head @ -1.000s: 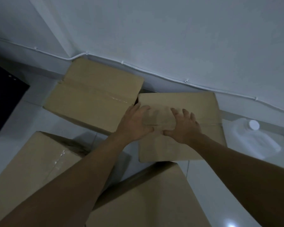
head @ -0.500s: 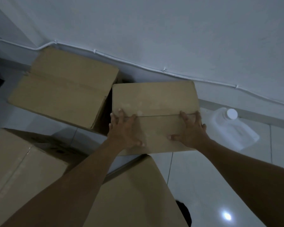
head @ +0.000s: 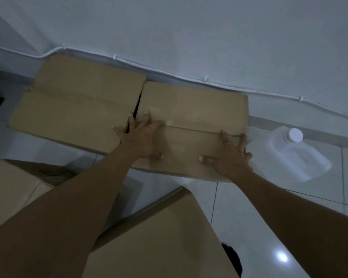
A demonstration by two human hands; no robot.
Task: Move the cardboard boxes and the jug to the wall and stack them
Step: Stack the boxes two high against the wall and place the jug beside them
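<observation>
1. Surface: glossy white tiled floor, dark grout lines, one bright light reflection low right. Dim room.
2. Plain white wall across the top; a thin white cable is clipped along it just above floor level.
3. Right-hand cardboard box: closed, sits on the floor with its far edge at the wall. Long axis runs left-right along the wall; flap seam runs the same way across the top.
4. Left-hand cardboard box: also at the wall, long axis parallel to it, top flaps slightly raised at the seam. Its right end nearly touches the first box, with a narrow dark gap between them.
5. Left hand: grip flat and spread, palm down on the box's near-left corner, fingertips reaching over the gap. Nothing held.
6. Right hand: grip flat and splayed, pressing the box's near-right corner, fingers on the seam. Nothing held.
7. Translucent plastic jug: lying on the floor just right of the box, white cap pointing towards the wall, body running back towards the camera.
8. Two more cardboard boxes nearer the camera: one at the lower left, one at the bottom centre, both under the forearms.
</observation>
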